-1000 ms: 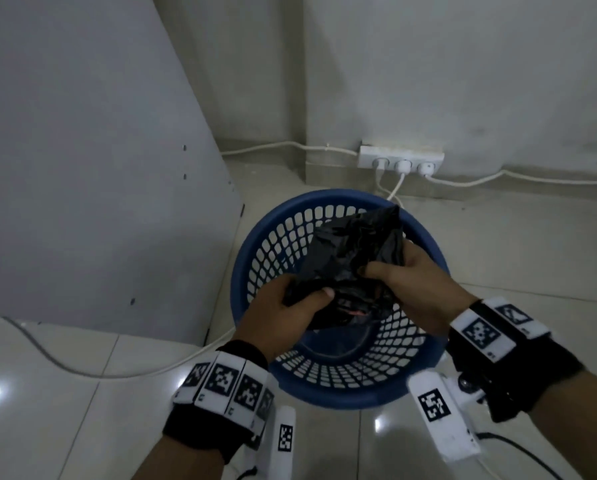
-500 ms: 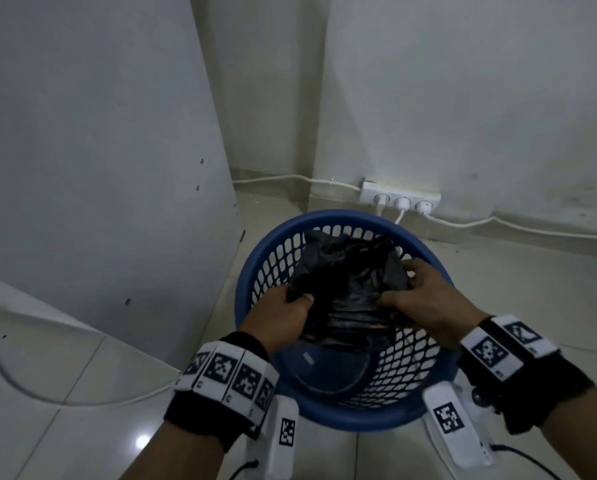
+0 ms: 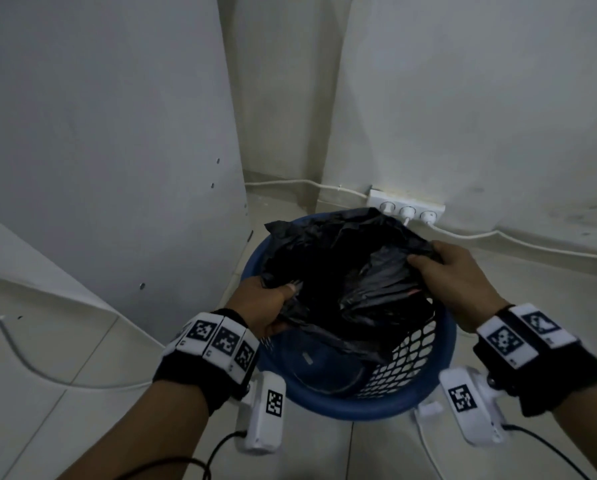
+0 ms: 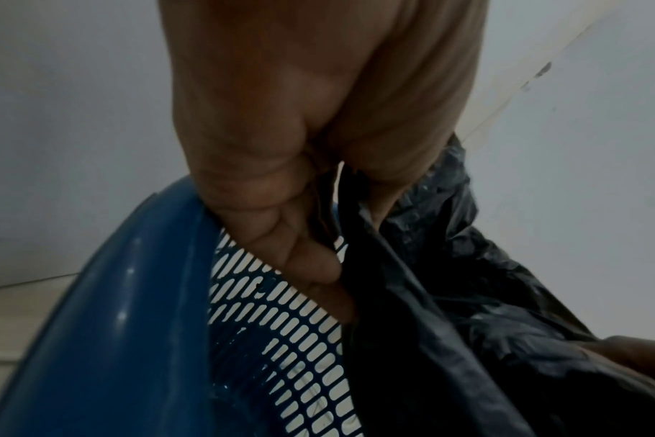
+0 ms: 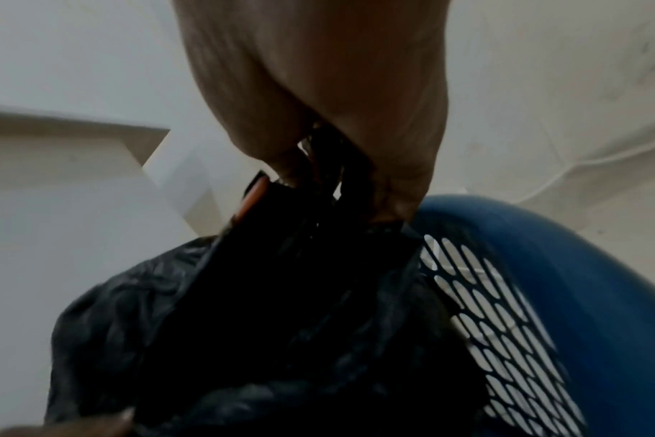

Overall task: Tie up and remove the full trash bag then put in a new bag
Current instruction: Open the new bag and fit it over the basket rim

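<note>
A round blue mesh bin [image 3: 342, 405] stands on the floor in the corner. A crumpled black trash bag [image 3: 345, 268] hangs spread over its mouth. My left hand [image 3: 269, 303] grips the bag's left edge at the bin's left rim, thumb on top. My right hand [image 3: 442, 268] pinches the bag's right edge above the right rim. In the left wrist view, curled fingers [image 4: 311, 266] hold the black bag [image 4: 449, 325] beside the blue bin [image 4: 131, 325]. In the right wrist view, the fingers [image 5: 393, 192] clamp the gathered bag [image 5: 281, 325] next to the bin [image 5: 599, 295].
A white power strip [image 3: 406, 207] with several plugs lies against the wall just behind the bin, cables running along the skirting. A white panel [image 3: 117, 150] stands close on the left. A cable [image 3: 30, 362] crosses the tiled floor at left.
Both hands have moved apart toward the bin's rims, spreading the balled-up bag open over the bin. The head view has tilted up and closer.
</note>
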